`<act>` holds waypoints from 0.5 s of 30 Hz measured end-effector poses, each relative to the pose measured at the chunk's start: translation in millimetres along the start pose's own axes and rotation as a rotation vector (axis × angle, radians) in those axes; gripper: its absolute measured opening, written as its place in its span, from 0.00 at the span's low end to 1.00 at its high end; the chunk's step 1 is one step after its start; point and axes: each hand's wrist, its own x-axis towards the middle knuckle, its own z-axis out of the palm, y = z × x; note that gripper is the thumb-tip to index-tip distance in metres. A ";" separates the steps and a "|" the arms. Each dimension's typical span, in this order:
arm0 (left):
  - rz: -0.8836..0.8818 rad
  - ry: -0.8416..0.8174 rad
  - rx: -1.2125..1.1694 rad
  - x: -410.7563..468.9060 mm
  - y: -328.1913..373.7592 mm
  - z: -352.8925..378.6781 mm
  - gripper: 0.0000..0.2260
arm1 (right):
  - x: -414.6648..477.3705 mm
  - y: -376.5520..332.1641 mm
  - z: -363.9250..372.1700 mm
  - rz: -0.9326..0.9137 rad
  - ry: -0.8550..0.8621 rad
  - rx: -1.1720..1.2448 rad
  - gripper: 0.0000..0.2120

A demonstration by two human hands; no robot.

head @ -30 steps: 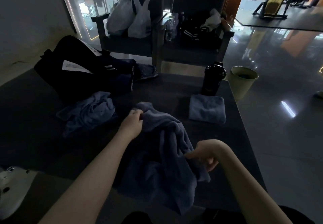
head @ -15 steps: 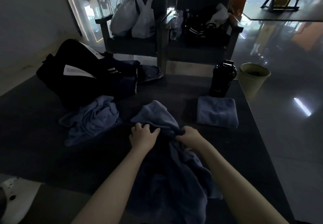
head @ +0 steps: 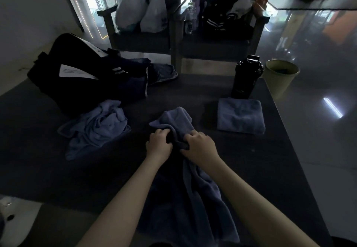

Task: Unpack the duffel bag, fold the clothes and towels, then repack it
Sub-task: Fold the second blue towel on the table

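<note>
Task was partway, early-to-middle by judgement. The black soft-sided duffel bag (head: 77, 77) lay slumped at the far left of the dark matte table (head: 38, 150) with a white paper sheet on top. Whether it was fully emptied could not be told.

One small blue-grey terry towel, folded into a neat flat square (head: 240, 116), sat far right, just on the near side of a black plastic shaker bottle (head: 246, 77). That piece looked done. A second blue-grey cloth, crumpled in a loose heap (head: 96, 129), lay left of centre against the bag's near side, not yet folded. Dark navy garments with white stripes (head: 129, 77) spilled from the bag's right end, with a denim-looking piece (head: 164, 73) just past them, both unfolded. Nothing showed as repacked.

The item in work was a long blue-grey plush towel (head: 195, 204) at centre, running from mid-table to the near edge and draping over it. The left hand (head: 159, 145) and right hand (head: 200, 147) sat close together, fingers curled, each clutching a bunched fold of it. The towel's far end rose in a soft rounded hump beyond the knuckles. The fabric looked thick, limp and nappy, falling in deep rolled creases. It would probably sag rather than hold a crisp edge.

Left to do, as judged: spread and fold this towel, fold the heap and the garments, then repack everything.

Beyond the table, white thin plastic bags (head: 143, 11) sat on a dark armchair, and a pale green round bin (head: 281, 77) stood on glossy floor at the far right.
</note>
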 end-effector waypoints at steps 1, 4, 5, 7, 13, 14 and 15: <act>0.003 -0.004 -0.022 1.1 -0.6 -1.4 0.24 | 2.2 -1.5 2.5 -0.008 0.048 -0.033 0.14; 0.030 -0.054 -0.136 6.4 -1.5 -4.6 0.25 | 11.7 -7.5 2.3 -0.041 0.157 -0.091 0.11; 0.044 -0.066 -0.168 8.1 -2.0 -5.3 0.26 | 16.0 -9.2 0.9 -0.051 0.144 -0.116 0.11; 0.071 -0.080 -0.222 10.1 -3.3 -7.1 0.28 | 25.3 -8.9 -1.2 -0.028 0.069 -0.099 0.11; 0.198 0.006 -0.336 26.6 -6.9 -27.7 0.31 | 55.4 18.5 -18.7 0.438 0.165 0.657 0.05; 0.202 0.034 -0.340 33.6 -6.5 -32.6 0.32 | 59.5 26.7 -22.9 0.482 0.194 0.692 0.05; 0.192 0.063 -0.351 39.7 -6.2 -37.4 0.32 | 62.1 34.9 -27.7 0.524 0.224 0.687 0.06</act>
